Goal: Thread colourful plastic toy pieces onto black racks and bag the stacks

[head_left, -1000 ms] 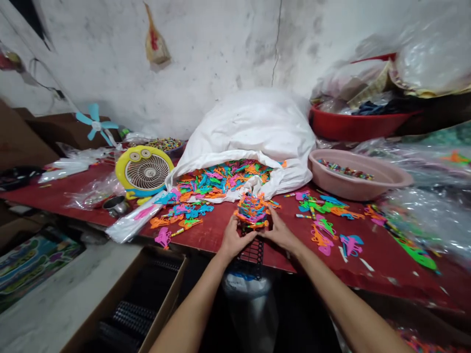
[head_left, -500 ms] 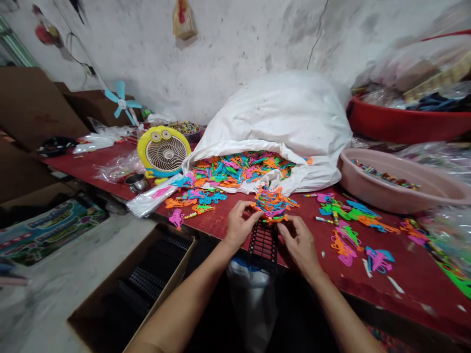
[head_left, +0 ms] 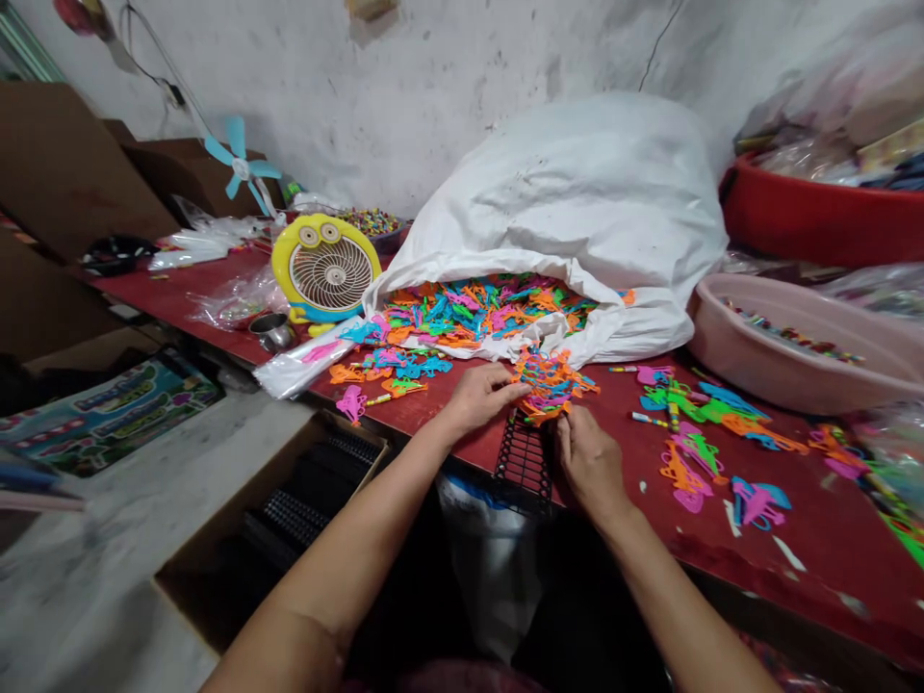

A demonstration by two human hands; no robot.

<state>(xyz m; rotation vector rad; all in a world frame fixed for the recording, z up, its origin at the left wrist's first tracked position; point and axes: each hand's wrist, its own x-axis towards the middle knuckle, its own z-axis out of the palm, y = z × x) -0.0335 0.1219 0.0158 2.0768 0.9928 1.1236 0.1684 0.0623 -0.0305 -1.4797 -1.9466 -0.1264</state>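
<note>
A heap of small bright plastic figures (head_left: pixel 552 385) in orange, blue, pink and green sits at the near end of the white sack's mouth. My left hand (head_left: pixel 482 397) is at its left side, thumb and fingers closed at the heap's edge. On the right, my right hand (head_left: pixel 592 456) has curled fingers pinching at the heap's lower right edge, by an orange figure. The fingertips of both hands are partly hidden. Below the heap, a black plastic grid (head_left: pixel 524 464) juts over the table edge between my wrists.
The white sack (head_left: pixel 592 183) lies open, full of figures. Loose figures (head_left: pixel 685 462) are scattered on the red table (head_left: pixel 780 500). A pink basin (head_left: pixel 801 337) stands right, a yellow fan (head_left: pixel 328 269) left. Below left is a cardboard box (head_left: pixel 217 558) with black grids.
The view has tilted down and shifted slightly. My right hand's fingers have curled inward from a more spread pose. My left hand stays by the heap.
</note>
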